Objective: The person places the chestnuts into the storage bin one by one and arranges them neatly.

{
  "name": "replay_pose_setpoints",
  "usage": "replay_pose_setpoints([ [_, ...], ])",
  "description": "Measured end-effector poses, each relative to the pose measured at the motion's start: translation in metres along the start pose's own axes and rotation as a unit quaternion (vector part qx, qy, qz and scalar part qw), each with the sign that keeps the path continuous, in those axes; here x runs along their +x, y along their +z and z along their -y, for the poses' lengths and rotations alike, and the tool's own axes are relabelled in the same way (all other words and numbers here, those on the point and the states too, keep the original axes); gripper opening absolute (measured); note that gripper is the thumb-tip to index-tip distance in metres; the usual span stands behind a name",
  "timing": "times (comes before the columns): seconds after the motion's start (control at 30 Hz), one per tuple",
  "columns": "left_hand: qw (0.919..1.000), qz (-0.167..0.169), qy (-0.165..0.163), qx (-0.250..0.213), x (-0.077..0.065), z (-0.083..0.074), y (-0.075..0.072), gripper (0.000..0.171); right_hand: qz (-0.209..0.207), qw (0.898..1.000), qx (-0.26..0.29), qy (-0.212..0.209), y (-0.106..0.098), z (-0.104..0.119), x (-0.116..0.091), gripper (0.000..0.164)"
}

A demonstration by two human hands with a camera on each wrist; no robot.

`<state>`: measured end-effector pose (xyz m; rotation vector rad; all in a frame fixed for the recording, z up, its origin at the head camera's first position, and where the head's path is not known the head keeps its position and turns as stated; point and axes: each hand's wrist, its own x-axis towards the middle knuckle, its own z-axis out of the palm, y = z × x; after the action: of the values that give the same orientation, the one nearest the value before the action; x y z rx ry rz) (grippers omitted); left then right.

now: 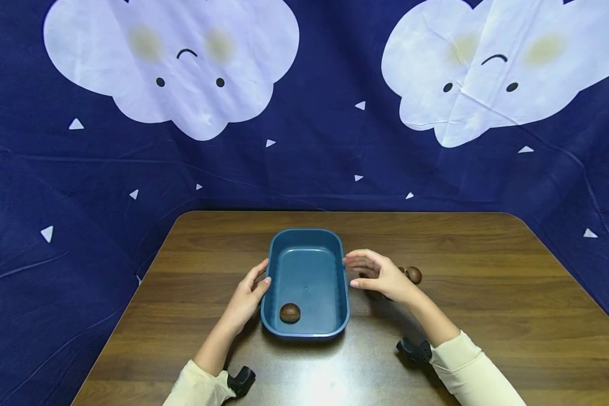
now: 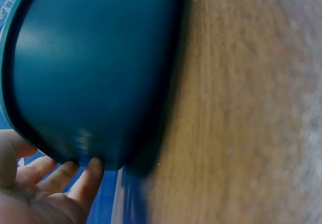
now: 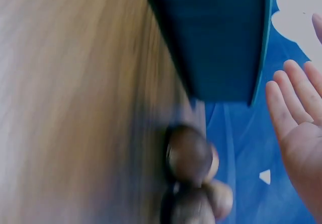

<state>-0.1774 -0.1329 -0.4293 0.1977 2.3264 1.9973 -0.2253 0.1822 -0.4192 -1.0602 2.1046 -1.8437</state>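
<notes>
A blue-green rectangular bin (image 1: 306, 287) stands on the wooden table. One brown mushroom-like piece (image 1: 290, 313) lies inside it at the near left. My left hand (image 1: 247, 296) is at the bin's left side; its fingertips touch the outer wall (image 2: 90, 93) and the thumb is by the rim. My right hand (image 1: 378, 276) is by the bin's right side, fingers extended, holding nothing; a gap to the bin shows in the right wrist view. Several more brown pieces (image 1: 413, 275), with rounded caps and pale stems, lie beside and partly under that hand, blurred in the right wrist view.
The wooden table (image 1: 208, 248) ends at a dark blue cloth (image 1: 330, 163) with clouds on it. Black wrist devices are strapped at the left sleeve (image 1: 198, 386) and the right sleeve (image 1: 472, 366).
</notes>
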Motion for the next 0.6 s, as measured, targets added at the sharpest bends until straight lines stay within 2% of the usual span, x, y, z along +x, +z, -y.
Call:
replay_pose_setpoints([
  [0.13,1.0000,0.003,0.000,0.005,-0.005,-0.014,0.002,0.045,-0.028,1.000,-0.013,0.005,-0.014,-0.002,-0.015,0.049],
  [0.23,0.9999,0.002,-0.005,0.011,-0.006,-0.018,0.003,0.045,-0.049,0.998,-0.030,0.009,-0.024,-0.002,-0.025,0.048],
  [0.6,0.9998,-0.002,-0.009,0.016,-0.005,-0.017,0.003,0.045,-0.090,0.994,-0.061,0.015,-0.054,-0.018,-0.065,0.047],
])
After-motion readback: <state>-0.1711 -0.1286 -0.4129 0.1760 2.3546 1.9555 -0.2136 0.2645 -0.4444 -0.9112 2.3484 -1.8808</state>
